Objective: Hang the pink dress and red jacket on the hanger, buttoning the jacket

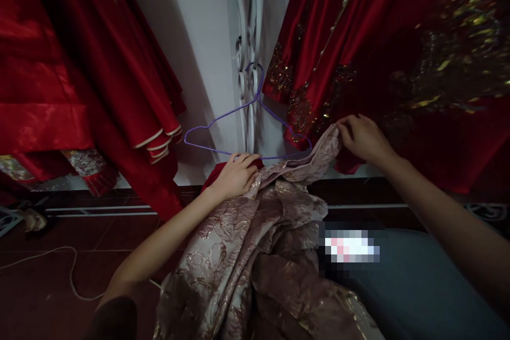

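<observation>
A pinkish-brown brocade garment (217,244) with a shiny floral pattern spreads up from the bottom of the view in loose folds. My left hand (236,176) lies over its upper edge with the fingers curled down onto the cloth, close to the hanger's lower bar. My right hand (364,139) pinches the far corner of that edge and stretches it out to the upper right. Behind the cloth, a thin purple hanger (231,113) hangs by its hook from white scrolled metalwork (255,5). Whether the left fingers also touch the hanger cannot be made out.
Red satin clothes (131,64) hang on the left, and red gowns with gold sequins (338,26) on the right. A white rail (99,211) runs low along the wall. A pale cable (74,271) crosses the dark red floor (35,297). A pixelated bright patch (350,247) lies at lower right.
</observation>
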